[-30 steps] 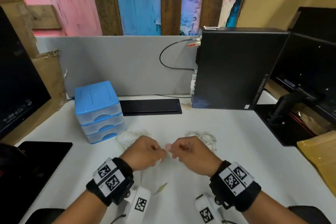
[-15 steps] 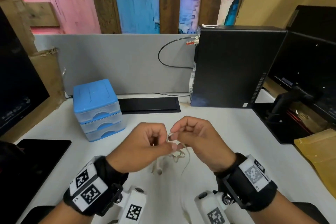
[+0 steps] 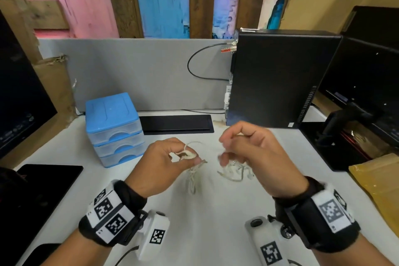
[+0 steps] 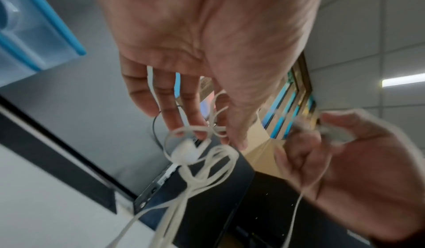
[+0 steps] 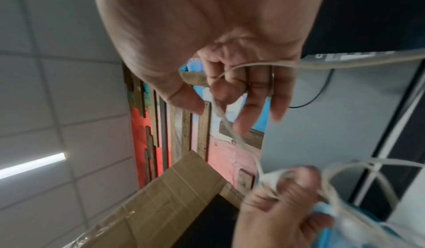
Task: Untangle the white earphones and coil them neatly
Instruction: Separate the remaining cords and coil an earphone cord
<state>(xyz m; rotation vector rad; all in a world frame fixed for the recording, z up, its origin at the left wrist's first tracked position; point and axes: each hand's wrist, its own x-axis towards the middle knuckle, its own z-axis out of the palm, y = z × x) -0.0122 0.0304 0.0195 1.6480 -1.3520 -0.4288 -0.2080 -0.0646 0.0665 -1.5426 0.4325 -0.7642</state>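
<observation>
Nearest the camera, both wrists wear black straps with printed marker tags [image 3: 110,214] and white camera units hanging under them. Just past that, left hand [image 3: 164,162] is raised above the white table [image 3: 216,222], thumb and fingers pinched on a bunch of the white earphones [image 3: 186,155]; left wrist view shows an earbud [image 4: 186,153] and several loops dangling below the fingertips, cord threaded between the fingers. Right hand [image 3: 248,153] sits level with it, a small gap apart, fingers curled round another part of the same cord; right wrist view shows the cord [image 5: 230,124] running from between thumb and forefinger across to the left hand. Loose tangled loops hang under both hands, blurred, so can't tell whether they touch the table. Still knotted, not coiled. Further left on the table: dark tablet [image 3: 43,181], then a blue drawer unit [image 3: 112,123] with three clear drawers. Behind the hands, a flat black slab [image 3: 177,124] lies against the grey divider panel [image 3: 129,71]. Right of it a black desktop PC [image 3: 278,80] stands upright with a black cable [image 3: 194,67] looping off its side. Far right: monitor [image 3: 367,84] on an arm, brown padded envelope [image 3: 377,183] at the table edge. Left edge: second dark screen [image 3: 19,101]. Back wall is painted wood planks, pink, blue, red.
</observation>
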